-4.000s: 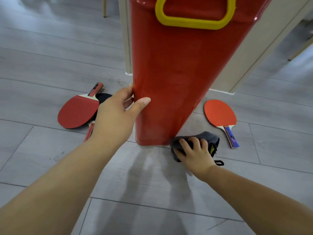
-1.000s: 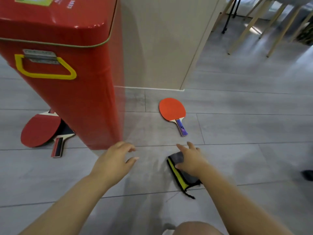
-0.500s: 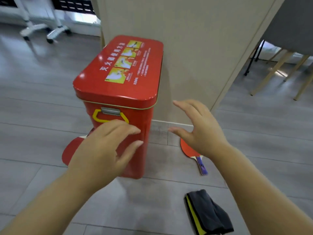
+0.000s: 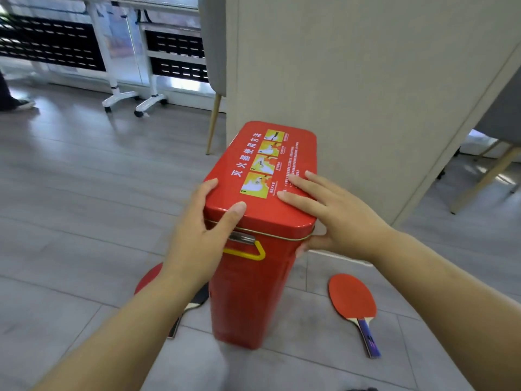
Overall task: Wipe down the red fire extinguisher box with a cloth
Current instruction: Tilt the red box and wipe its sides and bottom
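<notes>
The red fire extinguisher box (image 4: 248, 300) stands upright on the grey floor against a beige partition. Its lid (image 4: 282, 153) carries yellow picture labels and white writing. My left hand (image 4: 194, 238) grips the lid's near left corner, thumb on top and fingers round the left edge, partly covering the yellow handle (image 4: 249, 253). My right hand (image 4: 338, 221) holds the near right corner, fingers flat on top and thumb under the rim. A dark sliver at the bottom edge may be the cloth (image 4: 362, 388); neither hand holds it.
A red table tennis paddle (image 4: 352, 299) lies on the floor right of the box; another paddle (image 4: 146, 277) shows behind my left arm. The beige partition (image 4: 366, 80) rises behind the box. Wooden chair legs (image 4: 212, 122) and white wheeled stands are farther back.
My right hand let go of the cloth on the floor. Both hands rose and came onto the box lid, and the view lifted from the floor to the box top.
</notes>
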{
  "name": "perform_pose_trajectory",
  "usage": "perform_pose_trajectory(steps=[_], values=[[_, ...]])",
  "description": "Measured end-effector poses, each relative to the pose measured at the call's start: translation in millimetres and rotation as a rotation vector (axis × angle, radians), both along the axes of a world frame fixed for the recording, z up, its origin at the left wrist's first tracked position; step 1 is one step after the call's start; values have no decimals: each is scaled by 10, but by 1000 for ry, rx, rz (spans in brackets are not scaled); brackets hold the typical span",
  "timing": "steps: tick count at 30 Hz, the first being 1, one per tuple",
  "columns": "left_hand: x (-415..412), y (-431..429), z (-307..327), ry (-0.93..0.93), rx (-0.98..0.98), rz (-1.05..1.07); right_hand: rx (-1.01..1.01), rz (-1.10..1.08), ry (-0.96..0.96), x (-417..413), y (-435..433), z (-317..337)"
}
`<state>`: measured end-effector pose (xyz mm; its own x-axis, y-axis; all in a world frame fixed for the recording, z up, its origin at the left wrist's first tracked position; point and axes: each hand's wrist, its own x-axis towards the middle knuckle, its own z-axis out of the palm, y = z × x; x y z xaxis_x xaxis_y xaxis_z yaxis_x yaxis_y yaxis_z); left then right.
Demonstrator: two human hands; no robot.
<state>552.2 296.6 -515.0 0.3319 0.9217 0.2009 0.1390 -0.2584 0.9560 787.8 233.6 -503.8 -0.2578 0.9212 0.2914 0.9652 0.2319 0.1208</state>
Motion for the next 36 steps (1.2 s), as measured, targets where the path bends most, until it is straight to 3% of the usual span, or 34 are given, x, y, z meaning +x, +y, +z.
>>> perform_pose_trajectory(steps=[14,30,36], values=[[-201,316,-76,-230,-32,-28,111,-62,-144,-344,100,3],[-664,1175,29,-215,-64,-140,377,-243,-10,-1328,549,-219],[-707,1184,-10,-35,39,60,384,-244,39,-1365,647,-252]])
